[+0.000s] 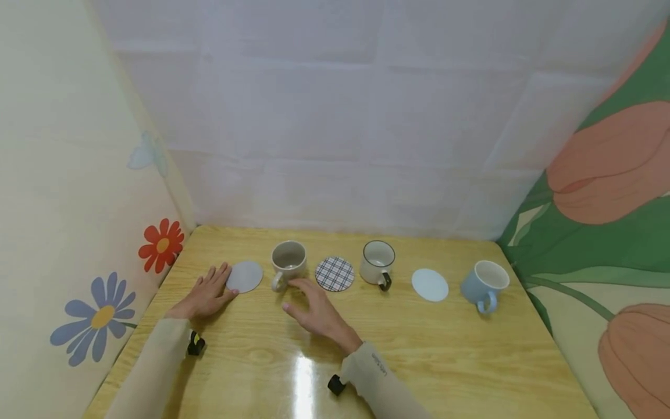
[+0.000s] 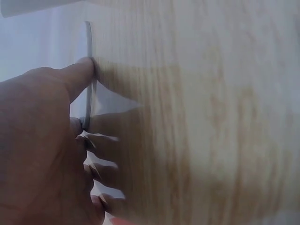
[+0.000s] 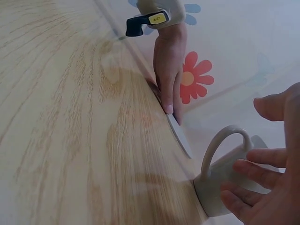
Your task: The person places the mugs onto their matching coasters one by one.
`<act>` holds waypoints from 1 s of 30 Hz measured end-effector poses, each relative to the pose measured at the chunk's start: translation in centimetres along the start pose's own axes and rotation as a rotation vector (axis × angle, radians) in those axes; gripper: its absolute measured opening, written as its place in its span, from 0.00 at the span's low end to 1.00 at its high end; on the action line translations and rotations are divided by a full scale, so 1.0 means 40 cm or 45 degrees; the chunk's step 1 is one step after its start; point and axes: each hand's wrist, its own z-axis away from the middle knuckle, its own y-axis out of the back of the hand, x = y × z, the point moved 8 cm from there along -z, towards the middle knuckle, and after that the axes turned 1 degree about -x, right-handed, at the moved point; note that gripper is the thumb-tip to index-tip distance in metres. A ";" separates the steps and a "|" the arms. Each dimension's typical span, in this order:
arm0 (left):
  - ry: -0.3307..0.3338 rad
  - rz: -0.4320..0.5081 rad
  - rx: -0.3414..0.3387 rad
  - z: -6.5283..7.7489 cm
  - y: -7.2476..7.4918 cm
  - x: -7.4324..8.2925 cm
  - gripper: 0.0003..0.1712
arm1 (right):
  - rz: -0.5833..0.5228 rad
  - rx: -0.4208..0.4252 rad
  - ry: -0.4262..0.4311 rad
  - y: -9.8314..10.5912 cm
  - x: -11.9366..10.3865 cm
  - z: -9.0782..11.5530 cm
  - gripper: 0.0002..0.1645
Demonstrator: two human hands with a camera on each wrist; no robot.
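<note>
Bracing the gray coaster (image 1: 246, 276) with the left hand (image 1: 208, 293), fingers straight, should steady it, and the right hand (image 1: 320, 311), fingers loose and empty, had best take the mug (image 1: 291, 261) beside it by the handle (image 1: 278, 283).

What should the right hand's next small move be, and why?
I'd probably close the right hand around the leftmost mug: its fingers are right beside the mug but not curled round it, while the left hand touches the grey coaster.

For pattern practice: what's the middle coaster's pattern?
The coaster is plaid, dark on white; best in head view.
</note>
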 end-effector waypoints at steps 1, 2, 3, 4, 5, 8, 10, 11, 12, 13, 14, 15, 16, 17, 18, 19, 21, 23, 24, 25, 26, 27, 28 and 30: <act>0.005 -0.008 -0.008 0.001 0.000 0.000 0.46 | -0.002 -0.002 -0.004 -0.002 0.001 -0.002 0.37; 0.012 -0.015 -0.015 0.002 0.001 0.001 0.46 | -0.004 -0.005 -0.010 -0.005 0.002 -0.004 0.36; 0.017 -0.018 -0.020 0.003 0.003 0.001 0.46 | -0.011 -0.008 -0.013 -0.008 0.003 -0.007 0.36; 0.021 -0.027 -0.026 0.003 0.004 -0.001 0.45 | -0.016 -0.012 -0.013 -0.010 0.002 -0.010 0.36; 0.019 -0.026 -0.026 0.004 0.007 0.000 0.46 | -0.023 -0.016 -0.015 -0.012 0.002 -0.013 0.36; 0.023 -0.023 -0.034 0.004 0.012 -0.002 0.46 | -0.039 -0.019 -0.025 -0.013 0.000 -0.021 0.35; 0.027 -0.016 -0.044 0.003 0.012 -0.004 0.46 | -0.039 -0.019 -0.038 -0.014 0.000 -0.024 0.35; 0.029 -0.008 -0.048 0.003 0.011 -0.004 0.46 | -0.041 -0.020 -0.049 -0.015 0.002 -0.025 0.35; 0.028 -0.003 -0.051 0.003 0.010 -0.004 0.46 | -0.043 -0.020 -0.057 -0.015 0.003 -0.026 0.35; 0.027 -0.001 -0.052 0.002 0.009 -0.004 0.47 | -0.042 -0.019 -0.066 -0.017 0.005 -0.027 0.35; 0.030 0.005 -0.053 0.001 0.008 -0.005 0.47 | -0.047 -0.019 -0.075 -0.018 0.007 -0.028 0.35; 0.028 0.006 -0.053 0.001 0.007 -0.005 0.47 | -0.055 -0.017 -0.084 -0.020 0.009 -0.028 0.35; 0.027 0.004 -0.053 0.000 0.005 -0.005 0.47 | -0.064 -0.016 -0.090 -0.022 0.010 -0.029 0.35; 0.026 0.004 -0.053 -0.001 0.004 -0.006 0.47 | -0.074 -0.012 -0.092 -0.024 0.011 -0.030 0.35; 0.026 -0.003 -0.054 -0.002 0.002 -0.006 0.47 | -0.087 -0.010 -0.095 -0.026 0.012 -0.031 0.34; 0.033 -0.009 -0.057 -0.003 0.000 -0.009 0.47 | -0.101 -0.008 -0.099 -0.028 0.013 -0.032 0.34; 0.036 -0.020 -0.059 -0.005 -0.003 -0.011 0.48 | -0.140 -0.002 -0.101 -0.032 0.013 -0.035 0.33; 0.038 -0.023 -0.061 -0.007 -0.006 -0.012 0.48 | -0.170 0.006 -0.105 -0.035 0.013 -0.036 0.32; 0.038 -0.025 -0.062 -0.008 -0.006 -0.012 0.48 | -0.182 0.005 -0.111 -0.036 0.014 -0.036 0.31; 0.038 -0.022 -0.062 -0.008 -0.007 -0.012 0.48 | -0.192 0.006 -0.116 -0.038 0.015 -0.037 0.31; 0.036 -0.022 -0.062 -0.008 -0.007 -0.011 0.48 | -0.205 0.008 -0.120 -0.039 0.017 -0.037 0.31; 0.034 -0.025 -0.062 -0.009 -0.006 -0.010 0.48 | -0.216 0.004 -0.127 -0.041 0.018 -0.037 0.31; 0.035 -0.024 -0.063 -0.008 -0.007 -0.010 0.48 | -0.224 0.000 -0.132 -0.044 0.020 -0.037 0.31; 0.037 -0.027 -0.064 -0.006 -0.008 -0.009 0.48 | -0.240 -0.013 -0.142 -0.050 0.024 -0.037 0.32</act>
